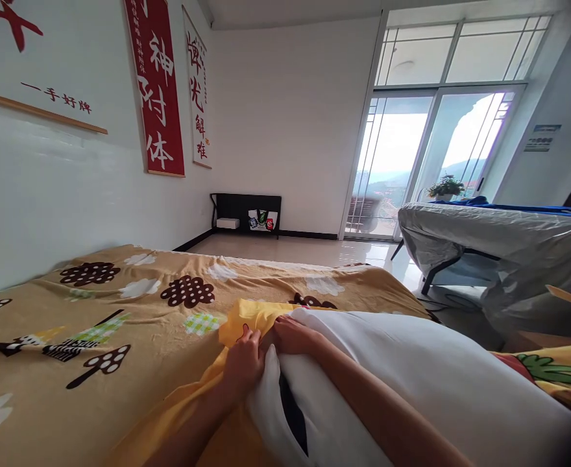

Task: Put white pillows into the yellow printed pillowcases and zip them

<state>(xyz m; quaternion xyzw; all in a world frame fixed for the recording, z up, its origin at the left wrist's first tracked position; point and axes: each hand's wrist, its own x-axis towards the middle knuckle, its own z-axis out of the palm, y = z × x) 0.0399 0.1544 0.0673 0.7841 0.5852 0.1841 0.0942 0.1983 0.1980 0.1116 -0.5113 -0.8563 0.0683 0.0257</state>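
My left hand (pixel 244 362) is closed on the edge of a yellow fabric cover (pixel 249 314), which looks like a pillowcase. Right beside it, my right hand (pixel 296 336) bends over the end of a large white pillow (pixel 412 353), where it meets the cover's opening. The fingertips of that hand are partly hidden in the cloth. Along the pillow's near side a dark slit (pixel 292 415) shows between folds of white fabric. More of the yellow cover spreads under my left forearm.
A tan patterned blanket (pixel 149 344) covers the bed beneath. On the right stands a table (pixel 499 227) wrapped in clear plastic, with another patterned yellow cloth (pixel 565 370) nearer. A low black shelf (pixel 237 206) is by the far wall, left of the glass doors (pixel 392 149).
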